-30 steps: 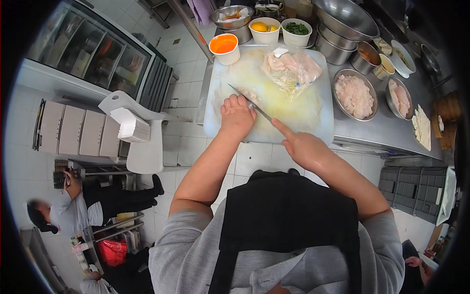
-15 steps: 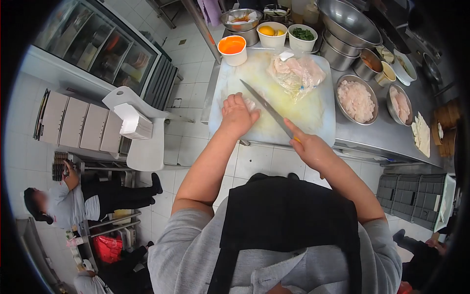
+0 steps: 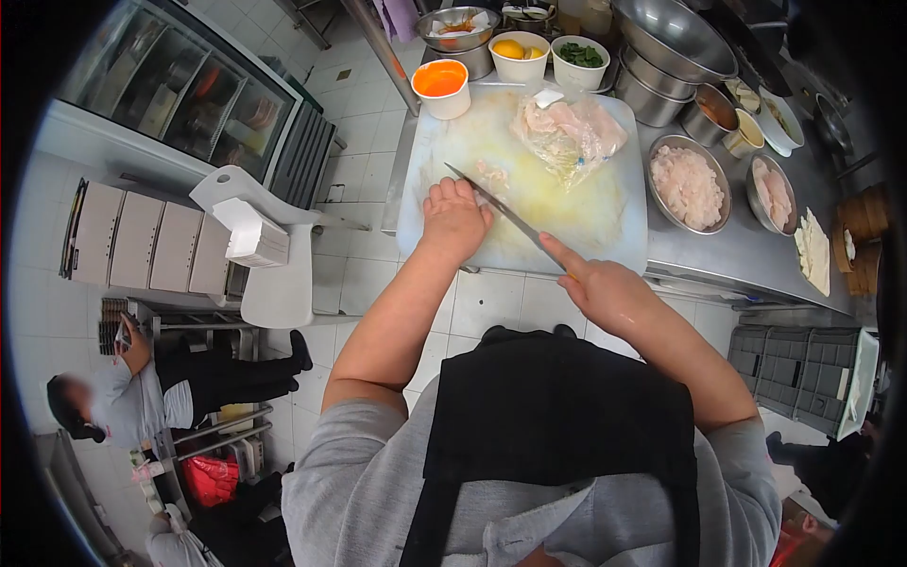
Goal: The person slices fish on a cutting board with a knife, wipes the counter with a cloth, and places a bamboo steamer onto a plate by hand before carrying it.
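A kitchen knife [image 3: 503,208] is in my right hand [image 3: 602,291], its handle wrapped by the fingers and the index finger along the blade's spine. The blade slants to the upper left, close beside the fingers of my left hand [image 3: 455,222]. That hand is curled down on the white cutting board [image 3: 539,248], holding a piece of pale raw meat that it mostly covers. Just beyond the blade lie small cut bits of raw meat [image 3: 492,174]. A clear plastic bag of pale raw meat [image 3: 572,132] rests at the board's upper right.
Tubs of orange sauce [image 3: 440,79], yellow food [image 3: 521,55] and chopped greens [image 3: 580,62] line the far edge. On the right are a steel bowl of cut meat [image 3: 690,186] and a smaller bowl [image 3: 773,196]. Left stands a white chair [image 3: 279,274]; co-workers are behind.
The knife has come closer to my left fingers, its tip shifting left and down. Cut bits of meat now show beyond the blade; my left hand has barely moved.
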`<state>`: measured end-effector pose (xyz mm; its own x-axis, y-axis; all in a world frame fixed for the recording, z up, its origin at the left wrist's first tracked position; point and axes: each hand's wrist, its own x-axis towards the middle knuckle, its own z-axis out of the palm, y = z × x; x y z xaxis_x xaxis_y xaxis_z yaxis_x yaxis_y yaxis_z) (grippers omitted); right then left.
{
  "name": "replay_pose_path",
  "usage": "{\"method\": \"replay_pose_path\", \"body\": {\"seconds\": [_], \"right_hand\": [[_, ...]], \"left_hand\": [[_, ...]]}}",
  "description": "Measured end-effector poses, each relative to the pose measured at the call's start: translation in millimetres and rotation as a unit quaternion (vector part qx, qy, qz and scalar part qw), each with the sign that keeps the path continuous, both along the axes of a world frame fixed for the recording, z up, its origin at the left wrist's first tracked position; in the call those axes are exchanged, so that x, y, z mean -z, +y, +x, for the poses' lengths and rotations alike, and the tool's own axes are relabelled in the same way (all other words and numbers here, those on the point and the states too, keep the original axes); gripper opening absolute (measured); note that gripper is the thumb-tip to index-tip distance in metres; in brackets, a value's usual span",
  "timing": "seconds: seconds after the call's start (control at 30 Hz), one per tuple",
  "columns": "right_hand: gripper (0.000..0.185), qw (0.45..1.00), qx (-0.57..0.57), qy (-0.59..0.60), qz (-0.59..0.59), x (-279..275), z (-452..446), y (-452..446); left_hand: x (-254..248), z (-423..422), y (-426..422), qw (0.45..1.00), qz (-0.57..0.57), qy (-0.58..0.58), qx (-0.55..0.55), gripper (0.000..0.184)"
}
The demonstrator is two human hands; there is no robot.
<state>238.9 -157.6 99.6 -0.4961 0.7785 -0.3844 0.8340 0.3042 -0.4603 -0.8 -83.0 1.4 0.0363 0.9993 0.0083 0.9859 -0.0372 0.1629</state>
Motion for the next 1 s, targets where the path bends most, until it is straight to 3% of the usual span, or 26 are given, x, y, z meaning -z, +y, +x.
{"method": "replay_pose_path", "body": {"seconds": [0.17, 0.23, 0.7, 1.0], "right_hand": [[0.062, 0.999, -0.006, 0.043, 0.018, 33, -28, 31], [0.062, 0.997, -0.003, 0.063, 0.036, 42, -41, 37], [0.066, 0.996, 0.001, 0.040, 0.080, 51, -53, 35], [0.060, 0.995, 0.032, 0.085, 0.039, 44, -2, 15]], "left_hand": [[-1, 1, -1, 1.000, 0.012, 0.008, 0.013, 0.045], [-5, 4, -1, 0.999, -0.032, 0.005, -0.011, 0.047], [-3, 6, -9, 1.000, -0.013, -0.007, -0.020, 0.058], [9, -1, 0, 0.997, 0.018, -0.039, -0.056, 0.065]]}}
